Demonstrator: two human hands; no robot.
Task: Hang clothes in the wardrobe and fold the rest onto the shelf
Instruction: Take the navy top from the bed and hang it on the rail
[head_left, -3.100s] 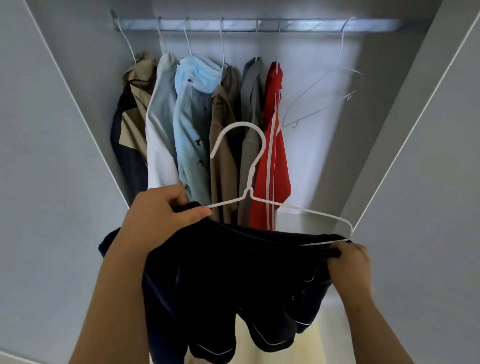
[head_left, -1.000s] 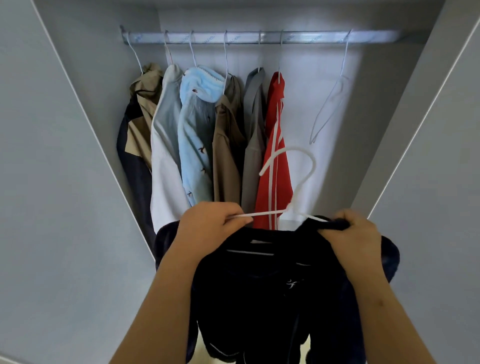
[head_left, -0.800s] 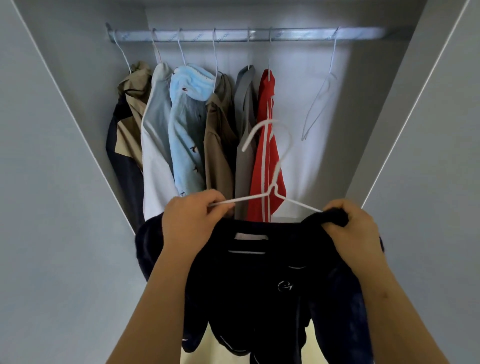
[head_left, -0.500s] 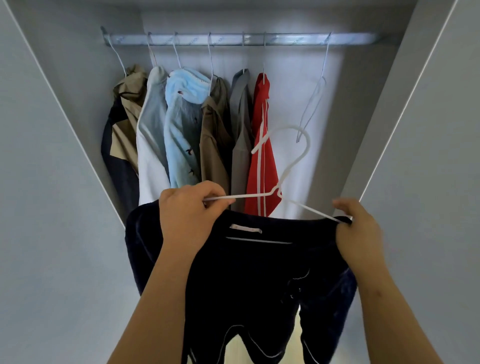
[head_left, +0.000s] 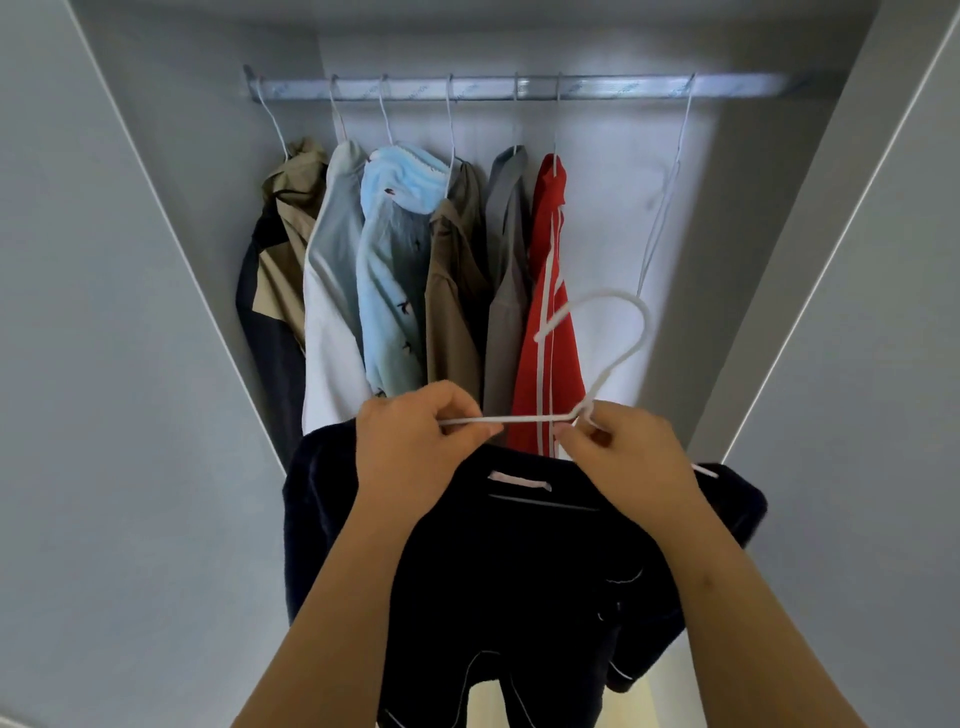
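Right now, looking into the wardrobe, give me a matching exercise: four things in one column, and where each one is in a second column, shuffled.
1 red garment
2 bare hanger
3 white hanger
4 dark garment

A alone at the rail's right end
B pinched by left hand and right hand
C hanging below both hands
D rightmost in the row of hung clothes

Pairs: 1-D, 2-A, 3-B, 4-C
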